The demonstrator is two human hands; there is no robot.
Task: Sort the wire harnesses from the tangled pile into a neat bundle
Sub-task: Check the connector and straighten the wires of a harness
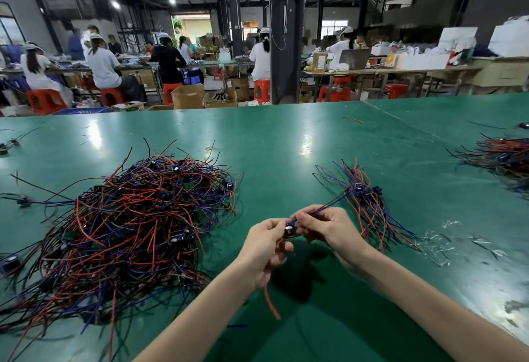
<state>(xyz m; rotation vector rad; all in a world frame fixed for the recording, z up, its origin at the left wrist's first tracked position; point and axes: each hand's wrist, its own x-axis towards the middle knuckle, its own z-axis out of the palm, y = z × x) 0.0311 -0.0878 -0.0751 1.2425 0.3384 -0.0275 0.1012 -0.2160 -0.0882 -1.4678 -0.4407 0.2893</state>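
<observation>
Progress: early going. The pile [126,232] is big and knotted, the bundle [369,204] right of the pile is only small, and most is left to sort.
Harness [289,230]: one held up off the counter [286,138], just right of the pile.
Left hand [264,250]: fingers pinch its connector end, red wire [270,301] dangling below.
Right hand [329,227]: fingers pinch its blue wires [329,205].
Room: bare counter between pile and bundle; far edge well beyond the pile.

Factory assembly hall, capped workers [101,61] sitting on red stools [45,101] at long benches, cardboard boxes [187,96] lying around
</observation>
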